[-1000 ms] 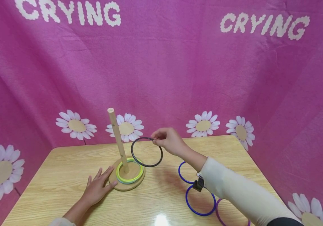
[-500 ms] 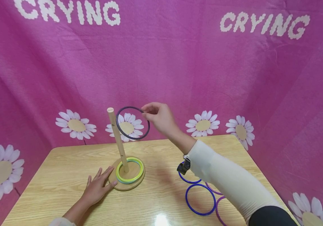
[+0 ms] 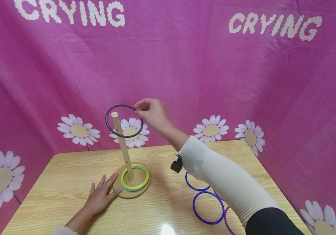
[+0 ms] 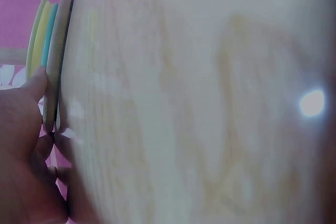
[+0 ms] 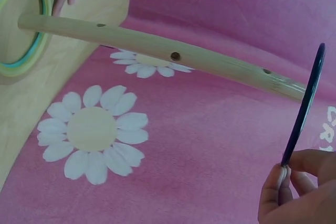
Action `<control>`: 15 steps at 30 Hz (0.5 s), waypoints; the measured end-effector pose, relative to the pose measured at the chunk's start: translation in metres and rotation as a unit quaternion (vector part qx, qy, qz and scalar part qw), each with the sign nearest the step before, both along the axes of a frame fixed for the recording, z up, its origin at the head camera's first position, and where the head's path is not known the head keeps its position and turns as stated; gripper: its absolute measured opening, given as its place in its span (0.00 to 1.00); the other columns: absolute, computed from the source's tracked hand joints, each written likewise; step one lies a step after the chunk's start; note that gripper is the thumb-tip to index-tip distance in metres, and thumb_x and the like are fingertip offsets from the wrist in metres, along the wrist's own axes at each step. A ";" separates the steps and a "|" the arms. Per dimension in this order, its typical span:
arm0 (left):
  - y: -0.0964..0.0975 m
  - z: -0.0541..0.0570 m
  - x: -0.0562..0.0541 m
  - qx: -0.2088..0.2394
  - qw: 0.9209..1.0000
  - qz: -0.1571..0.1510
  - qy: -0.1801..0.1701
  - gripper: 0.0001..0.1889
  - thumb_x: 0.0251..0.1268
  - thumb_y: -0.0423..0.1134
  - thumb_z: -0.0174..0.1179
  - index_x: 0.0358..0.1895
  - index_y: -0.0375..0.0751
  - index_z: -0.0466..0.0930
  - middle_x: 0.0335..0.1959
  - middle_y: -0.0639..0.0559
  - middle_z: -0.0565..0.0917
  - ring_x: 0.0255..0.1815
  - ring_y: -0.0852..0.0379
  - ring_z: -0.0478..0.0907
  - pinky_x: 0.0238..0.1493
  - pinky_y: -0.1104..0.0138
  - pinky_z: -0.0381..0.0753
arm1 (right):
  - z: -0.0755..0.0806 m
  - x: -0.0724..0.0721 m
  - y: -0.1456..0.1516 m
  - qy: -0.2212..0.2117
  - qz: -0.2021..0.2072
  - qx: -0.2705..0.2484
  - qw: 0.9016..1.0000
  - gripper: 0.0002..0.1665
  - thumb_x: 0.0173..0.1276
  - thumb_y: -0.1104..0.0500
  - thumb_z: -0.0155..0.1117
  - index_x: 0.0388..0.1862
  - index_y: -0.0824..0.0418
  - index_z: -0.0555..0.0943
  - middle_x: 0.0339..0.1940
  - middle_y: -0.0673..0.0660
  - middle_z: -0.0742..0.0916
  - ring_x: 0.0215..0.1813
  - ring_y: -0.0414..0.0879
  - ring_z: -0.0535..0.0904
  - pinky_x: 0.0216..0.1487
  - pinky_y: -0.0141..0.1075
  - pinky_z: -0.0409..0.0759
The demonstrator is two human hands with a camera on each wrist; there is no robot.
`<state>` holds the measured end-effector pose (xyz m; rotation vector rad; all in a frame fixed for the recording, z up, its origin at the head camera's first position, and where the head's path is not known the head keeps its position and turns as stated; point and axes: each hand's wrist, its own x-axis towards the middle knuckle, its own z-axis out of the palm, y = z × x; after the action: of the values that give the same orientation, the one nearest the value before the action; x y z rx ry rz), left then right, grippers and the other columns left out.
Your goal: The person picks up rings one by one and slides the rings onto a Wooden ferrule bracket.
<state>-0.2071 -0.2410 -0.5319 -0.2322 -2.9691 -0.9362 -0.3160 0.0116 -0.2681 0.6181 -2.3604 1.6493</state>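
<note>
My right hand [image 3: 154,115] pinches a thin dark ring [image 3: 124,136] between thumb and fingertips, by its right side. The ring is level with the top of the wooden post [image 3: 124,148], and the post's tip shows inside it in the head view. In the right wrist view the dark ring [image 5: 305,106] appears nearly edge-on across the post's end. Yellow and teal rings [image 5: 46,9] lie around the post's foot on the round wooden base [image 3: 138,179]. My left hand [image 3: 99,198] rests at the base's left edge, fingers spread and thumb on the rim.
Two blue rings [image 3: 208,223] lie on the wooden table [image 3: 53,182] to the right, with purple rings [image 3: 227,222] beside them, partly under my right sleeve [image 3: 215,173]. A pink cloth [image 3: 168,71] with daisies and white letters hangs behind and at the sides.
My right hand has lifted the dark ring from low beside the post up and leftward to the post's top, and the ring has tilted flatter. The left hand stays put.
</note>
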 end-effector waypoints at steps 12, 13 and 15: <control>-0.001 -0.002 -0.001 -0.007 1.000 0.000 0.001 0.39 0.73 0.60 0.61 0.79 0.43 0.64 0.80 0.42 0.64 0.82 0.28 0.48 0.70 0.23 0.33 | -0.036 -0.002 -0.013 -0.001 -0.031 0.089 0.996 0.07 0.64 0.69 0.72 0.41 0.63 0.90 0.33 0.56 0.91 0.33 0.38 0.80 0.34 0.24 0.74; -0.002 -0.002 -0.001 -0.008 1.000 0.000 0.002 0.39 0.73 0.60 0.61 0.79 0.43 0.64 0.80 0.42 0.64 0.82 0.28 0.48 0.70 0.22 0.33 | -0.041 -0.002 -0.013 -0.001 -0.030 0.092 0.995 0.07 0.64 0.69 0.71 0.41 0.64 0.90 0.33 0.56 0.91 0.33 0.39 0.81 0.34 0.24 0.74; -0.002 -0.003 -0.002 -0.009 1.000 0.000 0.005 0.39 0.73 0.60 0.60 0.79 0.43 0.64 0.80 0.42 0.64 0.82 0.28 0.48 0.70 0.22 0.33 | -0.051 -0.002 -0.013 -0.001 -0.031 0.094 0.995 0.07 0.64 0.70 0.71 0.40 0.64 0.90 0.32 0.57 0.91 0.33 0.39 0.83 0.33 0.23 0.74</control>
<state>-0.2087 -0.2427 -0.5354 -0.2380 -2.9696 -0.9045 -0.3185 -0.0018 -0.3190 0.5692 -2.5289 1.4146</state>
